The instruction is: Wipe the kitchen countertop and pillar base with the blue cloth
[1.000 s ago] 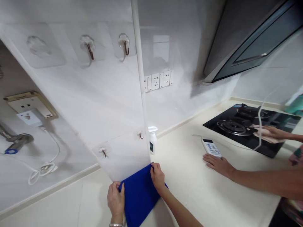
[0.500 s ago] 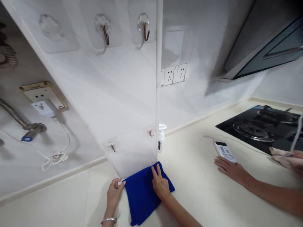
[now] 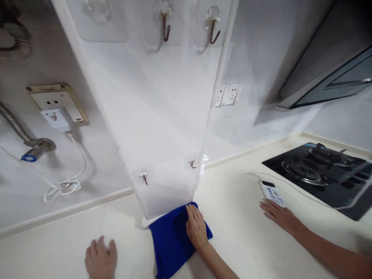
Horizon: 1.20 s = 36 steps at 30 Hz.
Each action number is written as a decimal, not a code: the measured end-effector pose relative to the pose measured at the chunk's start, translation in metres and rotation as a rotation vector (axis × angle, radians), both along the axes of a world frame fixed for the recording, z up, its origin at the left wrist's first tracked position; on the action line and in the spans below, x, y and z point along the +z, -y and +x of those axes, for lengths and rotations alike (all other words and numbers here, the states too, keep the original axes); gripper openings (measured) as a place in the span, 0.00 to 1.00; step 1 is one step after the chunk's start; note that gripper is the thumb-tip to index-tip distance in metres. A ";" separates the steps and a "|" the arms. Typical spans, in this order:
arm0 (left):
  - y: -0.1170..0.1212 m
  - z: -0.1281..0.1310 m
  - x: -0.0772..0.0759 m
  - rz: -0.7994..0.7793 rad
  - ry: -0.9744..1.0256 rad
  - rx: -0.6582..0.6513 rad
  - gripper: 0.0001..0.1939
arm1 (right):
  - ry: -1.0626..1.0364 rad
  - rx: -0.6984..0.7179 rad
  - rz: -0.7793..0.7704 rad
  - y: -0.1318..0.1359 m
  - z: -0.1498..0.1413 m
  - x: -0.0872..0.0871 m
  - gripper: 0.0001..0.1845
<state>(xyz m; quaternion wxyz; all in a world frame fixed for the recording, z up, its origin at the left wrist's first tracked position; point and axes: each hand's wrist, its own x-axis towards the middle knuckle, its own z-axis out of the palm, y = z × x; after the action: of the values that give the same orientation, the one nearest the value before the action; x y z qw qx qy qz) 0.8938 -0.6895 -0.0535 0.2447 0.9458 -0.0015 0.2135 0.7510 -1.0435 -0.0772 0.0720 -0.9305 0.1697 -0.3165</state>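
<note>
A blue cloth [image 3: 170, 244] lies on the cream countertop [image 3: 232, 221] at the foot of a white wall corner [image 3: 203, 155]. My right hand [image 3: 197, 229] rests flat on the cloth's far right part, fingers stretched out toward the wall. My left hand [image 3: 100, 260] lies flat on the bare counter to the left of the cloth, fingers apart, holding nothing.
Another person's hand [image 3: 279, 215] rests on the counter at right beside a white device with a cable [image 3: 271, 192]. A black gas hob [image 3: 322, 174] sits at far right. Hooks [image 3: 165, 31], sockets [image 3: 228, 94], a plugged charger [image 3: 56, 118] and a tap [image 3: 33, 149] are on the walls.
My left hand let go of the cloth's left corner and moved left onto the bare counter. The other person's second hand with its rag left the view. The view shifted left.
</note>
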 end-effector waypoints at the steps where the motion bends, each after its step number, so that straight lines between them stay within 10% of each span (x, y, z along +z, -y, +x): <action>1: -0.001 -0.005 -0.003 0.008 0.021 -0.023 0.28 | 0.016 0.018 -0.005 0.001 -0.001 -0.003 0.37; 26: 0.013 -0.020 -0.015 0.103 0.129 0.053 0.31 | 0.071 0.064 -0.034 -0.122 0.038 -0.019 0.43; 36: 0.011 -0.019 -0.013 0.105 0.147 0.070 0.33 | -0.032 0.325 -0.187 -0.074 0.019 0.005 0.39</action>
<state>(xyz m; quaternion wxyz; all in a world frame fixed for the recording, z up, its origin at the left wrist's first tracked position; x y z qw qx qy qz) 0.8746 -0.7004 -0.0661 0.1863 0.9385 0.0024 0.2906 0.7697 -0.9697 -0.0726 0.0328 -0.9533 -0.0117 -0.3000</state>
